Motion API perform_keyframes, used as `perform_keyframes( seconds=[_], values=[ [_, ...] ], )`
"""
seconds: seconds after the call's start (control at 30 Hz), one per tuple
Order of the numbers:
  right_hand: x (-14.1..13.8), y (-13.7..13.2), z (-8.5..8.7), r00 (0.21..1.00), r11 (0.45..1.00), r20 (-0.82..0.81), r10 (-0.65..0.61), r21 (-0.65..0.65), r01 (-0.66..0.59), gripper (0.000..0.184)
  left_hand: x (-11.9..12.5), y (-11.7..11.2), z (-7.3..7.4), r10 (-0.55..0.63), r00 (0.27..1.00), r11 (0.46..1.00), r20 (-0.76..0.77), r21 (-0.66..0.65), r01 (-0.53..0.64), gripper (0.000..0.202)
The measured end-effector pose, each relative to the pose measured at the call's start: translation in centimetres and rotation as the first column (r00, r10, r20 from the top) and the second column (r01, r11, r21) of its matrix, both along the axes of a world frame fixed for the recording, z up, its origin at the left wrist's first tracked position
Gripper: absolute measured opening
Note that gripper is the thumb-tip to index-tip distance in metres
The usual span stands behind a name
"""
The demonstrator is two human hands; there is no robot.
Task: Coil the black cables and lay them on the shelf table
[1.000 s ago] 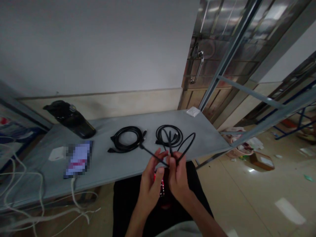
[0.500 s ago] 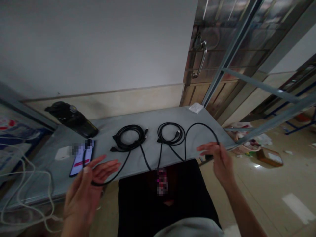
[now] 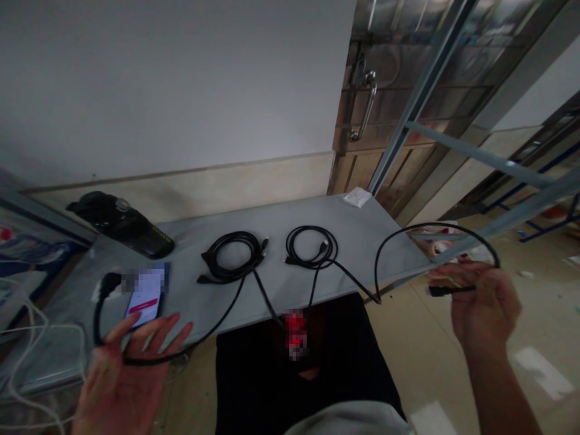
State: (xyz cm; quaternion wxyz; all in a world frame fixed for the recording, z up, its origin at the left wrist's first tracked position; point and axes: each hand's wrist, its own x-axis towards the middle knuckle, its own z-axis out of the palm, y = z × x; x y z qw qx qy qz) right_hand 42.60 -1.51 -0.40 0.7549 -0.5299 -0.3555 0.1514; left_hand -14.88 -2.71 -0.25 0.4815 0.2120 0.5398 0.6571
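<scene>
A long black cable (image 3: 348, 275) stretches between my two hands and sags across the front edge of the grey table (image 3: 272, 290). My left hand (image 3: 122, 374) is low at the left, palm up, with the cable lying across its spread fingers and the plug end curling up above it. My right hand (image 3: 483, 302) is out to the right, off the table, fingers curled around the other end of the cable, which arcs in a loop above it. Two coiled black cables lie on the table: a thicker coil (image 3: 233, 255) and a thinner coil (image 3: 312, 246).
A phone (image 3: 145, 291) with a lit screen lies at the table's left. A black bottle (image 3: 120, 223) lies on its side at the back left. White cords (image 3: 27, 338) hang at the far left. A metal frame (image 3: 457, 151) and a door stand at right.
My hands were together in front of me with the cable bunched. They have moved wide apart, left and right, drawing the cable out to its length.
</scene>
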Motion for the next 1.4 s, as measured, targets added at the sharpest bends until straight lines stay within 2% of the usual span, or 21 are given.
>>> perform_keyframes(
  seconds=[0.07,0.17,0.23,0.33,0.4,0.5,0.57,0.6,0.67,0.7,0.8,0.87,0.93,1.03,1.1,1.17,1.23,1.27,1.33,1.4],
  values=[
    [-2.5,0.7,-0.6,0.994,0.995,0.019,0.103,-0.013,-0.103,0.035,3.4,0.3,0.5,-0.005,1.000,0.997,-0.018,0.073,0.006,0.041],
    [-6.8,1.3,-1.8,0.957,0.957,0.079,0.279,-0.108,-0.270,0.041,6.4,0.3,-0.1,-0.078,0.996,0.996,0.041,0.056,0.076,0.049],
    [-9.8,1.0,-2.5,0.913,0.910,0.130,0.386,-0.219,-0.353,0.042,7.4,0.0,-0.8,-0.120,0.988,0.993,0.095,0.023,0.118,0.052],
    [-14.5,0.0,-3.1,0.805,0.802,0.181,0.565,-0.351,-0.484,0.039,8.7,-0.9,-2.0,-0.141,0.977,0.989,0.158,-0.027,0.147,0.054],
    [-17.6,-0.9,-3.1,0.684,0.701,0.212,0.698,-0.400,-0.591,0.039,9.6,-1.4,-2.8,-0.147,0.971,0.986,0.187,-0.053,0.159,0.055],
    [-22.0,-2.5,-3.3,0.451,0.549,0.313,0.836,-0.465,-0.695,0.035,10.7,-2.2,-4.3,-0.198,0.948,0.969,0.249,-0.100,0.228,0.056],
    [-24.5,-3.4,-3.7,0.271,0.490,0.442,0.855,-0.518,-0.701,0.025,11.1,-2.8,-5.1,-0.203,0.938,0.959,0.282,-0.135,0.248,0.057],
    [-25.6,-3.8,-3.9,0.177,0.479,0.513,0.840,-0.547,-0.686,0.019,11.1,-3.2,-5.3,-0.193,0.938,0.958,0.289,-0.152,0.244,0.058],
    [-27.1,-4.5,-4.3,0.023,0.501,0.639,0.768,-0.579,-0.644,0.013,11.0,-3.7,-5.2,-0.180,0.938,0.957,0.297,-0.167,0.237,0.059],
    [-27.6,-4.7,-4.5,-0.024,0.524,0.683,0.730,-0.582,-0.622,0.016,10.9,-3.9,-4.9,-0.198,0.932,0.953,0.303,-0.161,0.255,0.058],
    [-28.2,-4.8,-5.0,-0.072,0.584,0.754,0.653,-0.562,-0.586,0.021,10.6,-3.7,-3.4,-0.303,0.903,0.936,0.305,-0.080,0.342,0.049],
    [-28.2,-4.3,-5.2,-0.096,0.603,0.782,0.615,-0.546,-0.581,0.021,10.6,-3.0,-2.2,-0.378,0.879,0.916,0.291,-0.021,0.401,0.043],
    [-28.1,-3.2,-5.3,-0.110,0.622,0.817,0.566,-0.510,-0.594,0.031,10.6,-1.9,-0.9,-0.440,0.853,0.891,0.280,0.014,0.454,0.042],
    [-27.7,0.0,-4.6,-0.119,0.656,0.866,0.487,-0.452,-0.605,0.037,10.3,0.6,0.6,-0.479,0.842,0.876,0.249,0.081,0.475,0.060],
    [-27.5,3.0,-3.6,-0.131,0.690,0.893,0.430,-0.419,-0.590,0.030,10.0,2.9,1.2,-0.441,0.883,0.896,0.159,0.134,0.423,0.063],
    [-27.4,6.4,-2.8,-0.138,0.728,0.916,0.376,-0.384,-0.568,0.020,9.4,6.0,1.1,-0.359,0.933,0.918,-0.002,0.179,0.353,0.050],
    [-27.6,9.7,-2.7,-0.135,0.760,0.933,0.335,-0.352,-0.547,0.019,8.4,9.3,0.1,-0.232,0.947,0.933,-0.223,0.225,0.281,0.042],
    [-27.8,11.1,-3.0,-0.130,0.773,0.936,0.328,-0.345,-0.532,0.020,7.8,10.9,-0.8,-0.153,0.911,0.939,-0.382,0.230,0.255,0.041],
    [-28.3,13.4,-4.0,-0.117,0.790,0.928,0.354,-0.364,-0.493,0.022,6.6,13.4,-2.8,-0.043,0.694,0.962,-0.719,0.159,0.224,0.042],
    [-28.5,14.7,-5.3,-0.083,0.795,0.909,0.409,-0.399,-0.457,0.029,5.6,14.9,-5.1,0.031,0.535,0.981,-0.844,0.129,0.146,0.045]
  ],
)
